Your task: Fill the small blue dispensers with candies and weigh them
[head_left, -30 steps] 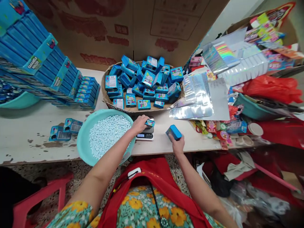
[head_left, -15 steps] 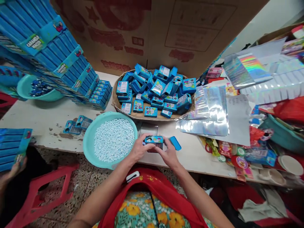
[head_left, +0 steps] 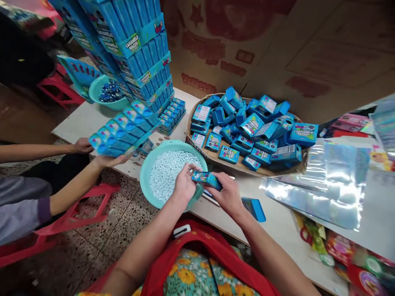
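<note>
My right hand is closed on a small blue candy box, held tilted by the rim of a turquoise basin. At the box's left end is my left hand, palm turned up and fingers loosely cupped. Whether any candies lie in that palm I cannot make out. Small pale-blue candies fill the basin. Beneath my hands a flat device is mostly hidden. Another blue box lies on the table right of my right hand.
A cardboard tray piled with blue boxes stands behind. Stacked display packs rise at the back left. A co-worker's hands hold a filled display pack left of the basin. Shiny film sheets lie on the right.
My view has turned left. The candy box has gone from both hands to my right hand, closer to the basin. The co-worker's display pack has come up over the table.
</note>
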The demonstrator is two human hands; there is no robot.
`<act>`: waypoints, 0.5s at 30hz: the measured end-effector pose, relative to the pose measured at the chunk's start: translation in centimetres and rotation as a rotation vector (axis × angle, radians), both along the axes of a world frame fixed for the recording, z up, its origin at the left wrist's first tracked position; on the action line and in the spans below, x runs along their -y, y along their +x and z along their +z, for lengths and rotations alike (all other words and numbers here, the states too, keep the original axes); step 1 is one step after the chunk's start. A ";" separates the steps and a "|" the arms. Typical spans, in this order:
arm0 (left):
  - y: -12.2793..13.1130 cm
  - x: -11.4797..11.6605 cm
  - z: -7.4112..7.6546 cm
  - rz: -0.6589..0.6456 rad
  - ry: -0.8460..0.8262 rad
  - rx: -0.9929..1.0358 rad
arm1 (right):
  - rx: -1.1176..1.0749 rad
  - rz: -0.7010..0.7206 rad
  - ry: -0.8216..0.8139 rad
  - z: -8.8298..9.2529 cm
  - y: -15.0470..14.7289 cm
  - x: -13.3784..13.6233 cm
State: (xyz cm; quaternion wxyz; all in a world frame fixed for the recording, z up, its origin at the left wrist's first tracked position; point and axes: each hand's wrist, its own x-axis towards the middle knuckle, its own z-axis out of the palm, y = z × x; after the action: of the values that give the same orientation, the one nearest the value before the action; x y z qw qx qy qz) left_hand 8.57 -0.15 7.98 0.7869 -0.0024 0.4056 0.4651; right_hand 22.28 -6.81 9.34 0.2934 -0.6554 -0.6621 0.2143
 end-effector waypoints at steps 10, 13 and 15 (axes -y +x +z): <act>-2.3 -3.4 -0.7 -0.059 0.077 -0.058 | -0.052 -0.090 -0.050 -1.3 -2.6 -2.6; -2.6 -3.7 -0.3 -0.105 0.181 -0.088 | -0.145 -0.126 -0.054 -1.5 -2.9 -3.1; -2.5 -3.6 -0.2 -0.158 0.266 -0.156 | -0.187 -0.155 -0.069 -1.7 -3.1 -3.4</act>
State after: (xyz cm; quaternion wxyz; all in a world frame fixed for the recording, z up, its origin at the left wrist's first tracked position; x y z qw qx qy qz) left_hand 6.06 3.46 7.78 0.7805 0.1696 0.3993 0.4501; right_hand 19.21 -3.44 7.69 0.3469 -0.6915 -0.5715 0.2736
